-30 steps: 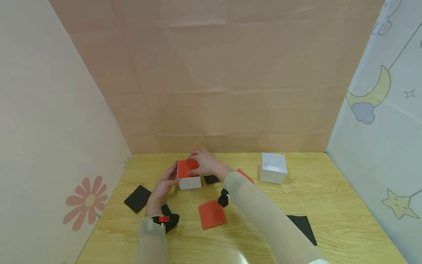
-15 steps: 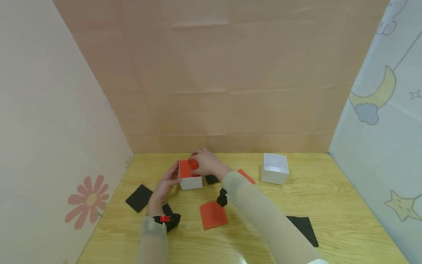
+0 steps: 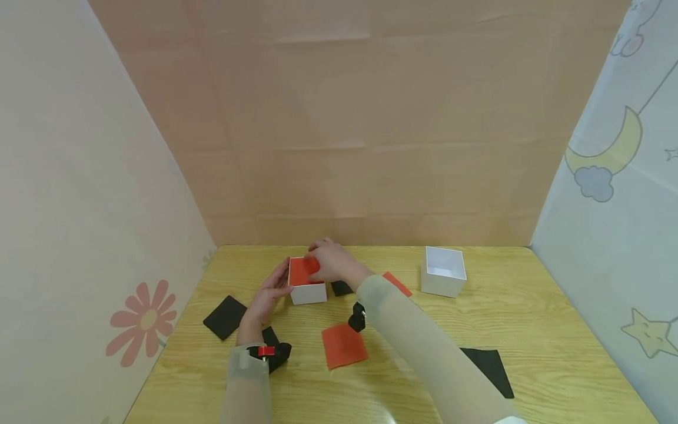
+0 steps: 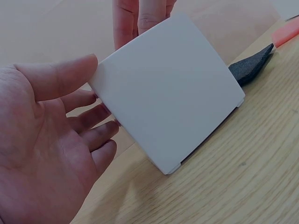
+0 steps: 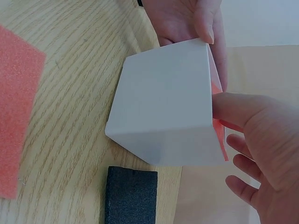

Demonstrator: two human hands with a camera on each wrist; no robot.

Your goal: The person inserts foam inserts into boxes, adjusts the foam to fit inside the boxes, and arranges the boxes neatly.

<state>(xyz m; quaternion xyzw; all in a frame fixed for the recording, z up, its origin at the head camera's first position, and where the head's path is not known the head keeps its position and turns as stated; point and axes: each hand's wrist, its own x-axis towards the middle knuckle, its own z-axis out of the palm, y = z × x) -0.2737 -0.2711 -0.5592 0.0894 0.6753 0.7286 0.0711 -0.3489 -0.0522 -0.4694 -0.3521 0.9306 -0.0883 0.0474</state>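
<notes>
A white box (image 3: 307,288) is set on the counter (image 3: 529,318) at about 11 o'clock from centre. It is steadied at its 9 o'clock wall by the left hand (image 3: 267,294), whose fingers are straight and flat against it. An orange pad (image 3: 303,270) is pressed into the box by the right hand (image 3: 331,263), fingers extended over it (whether the pad is pinched cannot be told). A black pad (image 5: 131,196) lies just beside the box at 3 o'clock. A second box (image 3: 444,271) stands well apart at 2 o'clock.
</notes>
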